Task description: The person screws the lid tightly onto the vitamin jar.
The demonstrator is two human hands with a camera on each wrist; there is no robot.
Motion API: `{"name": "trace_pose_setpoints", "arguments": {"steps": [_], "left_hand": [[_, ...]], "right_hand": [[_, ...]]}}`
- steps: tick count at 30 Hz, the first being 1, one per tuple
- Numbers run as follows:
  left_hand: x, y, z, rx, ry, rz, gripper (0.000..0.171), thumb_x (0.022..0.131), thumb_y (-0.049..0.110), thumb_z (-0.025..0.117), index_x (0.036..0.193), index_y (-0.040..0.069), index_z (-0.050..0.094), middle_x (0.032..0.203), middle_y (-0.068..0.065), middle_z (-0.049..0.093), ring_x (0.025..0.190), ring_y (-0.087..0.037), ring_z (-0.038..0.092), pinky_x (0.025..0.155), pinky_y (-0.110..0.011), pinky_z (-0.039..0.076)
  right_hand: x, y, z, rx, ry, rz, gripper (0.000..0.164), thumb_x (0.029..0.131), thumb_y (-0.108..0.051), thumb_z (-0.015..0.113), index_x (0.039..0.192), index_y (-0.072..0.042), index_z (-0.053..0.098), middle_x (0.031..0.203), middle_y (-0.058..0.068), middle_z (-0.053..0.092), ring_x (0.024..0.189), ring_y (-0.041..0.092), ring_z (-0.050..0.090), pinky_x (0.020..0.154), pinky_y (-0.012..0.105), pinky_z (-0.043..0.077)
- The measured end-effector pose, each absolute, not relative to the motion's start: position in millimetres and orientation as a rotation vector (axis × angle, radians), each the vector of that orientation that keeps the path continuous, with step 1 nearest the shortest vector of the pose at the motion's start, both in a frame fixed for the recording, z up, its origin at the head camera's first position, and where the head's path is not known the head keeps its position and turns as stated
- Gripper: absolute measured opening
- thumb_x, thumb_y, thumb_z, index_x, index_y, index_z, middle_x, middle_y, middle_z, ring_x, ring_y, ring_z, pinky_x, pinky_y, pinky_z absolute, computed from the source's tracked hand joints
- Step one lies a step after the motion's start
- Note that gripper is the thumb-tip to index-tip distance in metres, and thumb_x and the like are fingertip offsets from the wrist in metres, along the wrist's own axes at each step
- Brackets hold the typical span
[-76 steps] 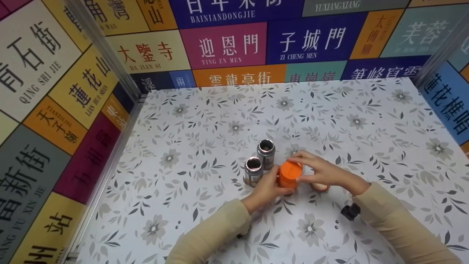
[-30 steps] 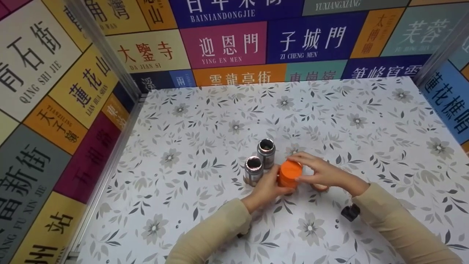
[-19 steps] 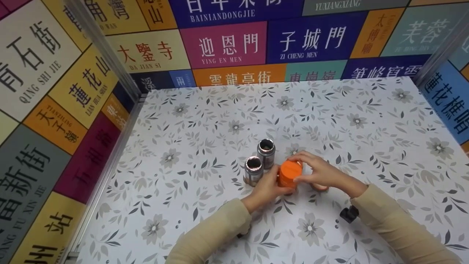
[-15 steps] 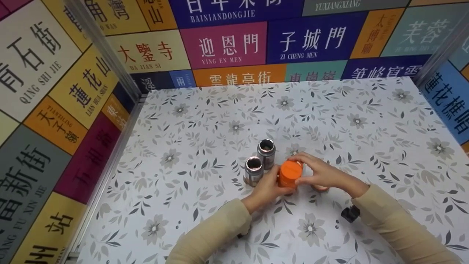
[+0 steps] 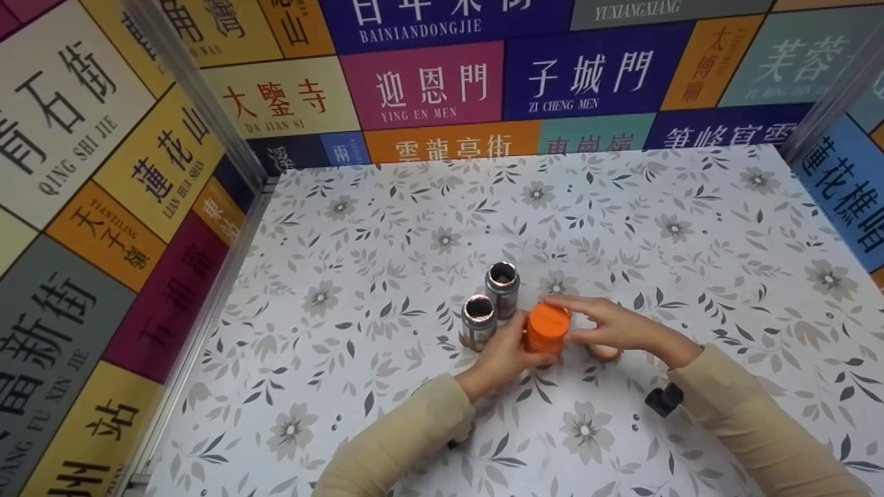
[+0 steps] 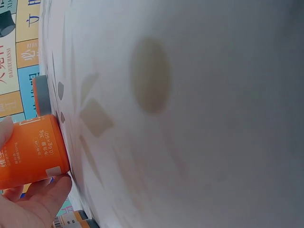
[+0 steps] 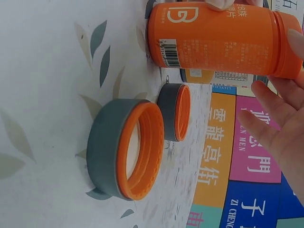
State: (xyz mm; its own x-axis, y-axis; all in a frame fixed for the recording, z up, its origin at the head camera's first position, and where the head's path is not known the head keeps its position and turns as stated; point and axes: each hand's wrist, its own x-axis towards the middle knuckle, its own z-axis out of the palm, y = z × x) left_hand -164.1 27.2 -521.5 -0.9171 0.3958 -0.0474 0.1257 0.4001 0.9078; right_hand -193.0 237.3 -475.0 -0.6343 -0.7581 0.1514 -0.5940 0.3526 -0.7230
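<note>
An orange printed bottle point(image 6: 35, 152) with an orange cap point(image 5: 550, 319) stands upright on the table. My left hand point(image 5: 498, 355) grips its body from the left. At the cap, my right hand point(image 5: 615, 326) has its thumb and fingertips round the rim; in the right wrist view the thumb lies over the cap while some fingers spread away from it. Two uncapped silvery bottles point(image 5: 478, 323) stand just left of the left hand. Beside the orange bottle, the right wrist view shows a grey cap with an orange inner rim point(image 7: 107, 147) and a second such cap point(image 7: 167, 109) behind it.
A flower-patterned white cloth covers the table point(image 5: 387, 228). Panels with large printed characters point(image 5: 425, 86) stand along its back and both sides. A black wrist device point(image 5: 664, 399) hangs under the right sleeve.
Over the last second my right hand has shifted slightly to the right and its fingers have loosened around the cap. The left hand and the bottles have stayed in place.
</note>
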Motion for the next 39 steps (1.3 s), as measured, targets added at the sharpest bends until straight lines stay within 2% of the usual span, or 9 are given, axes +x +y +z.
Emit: {"name": "trace_pose_setpoints", "arguments": {"steps": [5, 8, 10, 12, 17, 19, 28, 31, 39], "left_hand": [[-164, 28, -521, 0.465, 2.441, 1.479, 0.056, 0.070, 0.020, 0.079, 0.115, 0.019, 0.046, 0.110, 0.006, 0.058, 0.102, -0.004, 0.053, 0.093, -0.020, 0.041], [-164, 27, -521, 0.486, 2.473, 1.452, 0.054, 0.071, 0.021, 0.078, 0.114, 0.016, 0.046, 0.108, 0.005, 0.059, 0.099, -0.005, 0.054, 0.090, -0.020, 0.042], [-164, 27, -520, 0.498, 2.474, 1.457, 0.054, 0.071, 0.021, 0.078, 0.115, 0.015, 0.046, 0.108, 0.004, 0.059, 0.099, -0.005, 0.054, 0.090, -0.020, 0.042], [-163, 27, -519, 0.501, 2.470, 1.466, 0.054, 0.071, 0.020, 0.078, 0.115, 0.015, 0.046, 0.109, 0.004, 0.058, 0.099, -0.005, 0.054, 0.090, -0.020, 0.042], [-162, 28, -519, 0.493, 2.460, 1.473, 0.054, 0.072, 0.020, 0.077, 0.115, 0.018, 0.045, 0.110, 0.006, 0.057, 0.099, -0.004, 0.052, 0.090, -0.020, 0.041], [-162, 29, -519, 0.493, 2.462, 1.467, 0.054, 0.072, 0.020, 0.077, 0.116, 0.018, 0.045, 0.111, 0.006, 0.056, 0.099, -0.004, 0.052, 0.091, -0.020, 0.041], [-160, 32, -522, 0.419, 2.425, 1.506, 0.055, 0.072, 0.018, 0.077, 0.117, 0.022, 0.045, 0.112, 0.010, 0.055, 0.102, -0.003, 0.051, 0.094, -0.021, 0.039], [-159, 32, -523, 0.373, 2.413, 1.535, 0.056, 0.072, 0.019, 0.077, 0.118, 0.024, 0.045, 0.114, 0.011, 0.055, 0.104, -0.002, 0.050, 0.097, -0.021, 0.038], [-161, 30, -522, 0.368, 2.470, 1.518, 0.056, 0.070, 0.023, 0.079, 0.116, 0.021, 0.046, 0.112, 0.006, 0.057, 0.102, -0.007, 0.053, 0.095, -0.024, 0.040]], "right_hand": [[-191, 234, -477, -1.247, 2.501, -1.123, 0.055, 0.082, -0.012, 0.067, 0.130, 0.001, 0.046, 0.130, 0.022, 0.049, 0.125, 0.019, 0.042, 0.103, 0.014, 0.024], [-190, 231, -477, -1.224, 2.568, -1.092, 0.055, 0.080, -0.014, 0.069, 0.128, 0.001, 0.048, 0.128, 0.020, 0.051, 0.120, 0.035, 0.044, 0.105, 0.028, 0.030], [-189, 229, -478, -1.200, 2.601, -1.095, 0.055, 0.078, -0.015, 0.071, 0.126, 0.000, 0.050, 0.126, 0.019, 0.053, 0.118, 0.039, 0.044, 0.103, 0.038, 0.033], [-188, 227, -479, -1.173, 2.623, -1.119, 0.054, 0.076, -0.015, 0.073, 0.124, -0.001, 0.052, 0.124, 0.016, 0.054, 0.116, 0.036, 0.046, 0.102, 0.038, 0.035], [-187, 223, -485, -1.184, 2.630, -1.268, 0.052, 0.069, -0.009, 0.077, 0.117, -0.003, 0.056, 0.116, 0.010, 0.059, 0.110, 0.025, 0.051, 0.098, 0.015, 0.032], [-186, 222, -488, -1.187, 2.628, -1.321, 0.053, 0.067, -0.006, 0.077, 0.115, -0.003, 0.057, 0.115, 0.009, 0.059, 0.110, 0.023, 0.051, 0.098, 0.013, 0.031], [-177, 215, -491, -1.047, 2.750, -1.342, 0.054, 0.062, -0.007, 0.076, 0.112, -0.003, 0.057, 0.116, 0.009, 0.058, 0.109, 0.021, 0.050, 0.095, 0.028, 0.038], [-175, 214, -493, -1.001, 2.779, -1.361, 0.052, 0.063, -0.008, 0.077, 0.111, -0.003, 0.057, 0.115, 0.009, 0.058, 0.108, 0.021, 0.050, 0.094, 0.029, 0.038], [-175, 219, -497, -0.980, 2.876, -1.379, 0.043, 0.063, -0.010, 0.081, 0.099, -0.002, 0.058, 0.096, 0.006, 0.058, 0.087, 0.011, 0.050, 0.075, 0.037, 0.043]]}}
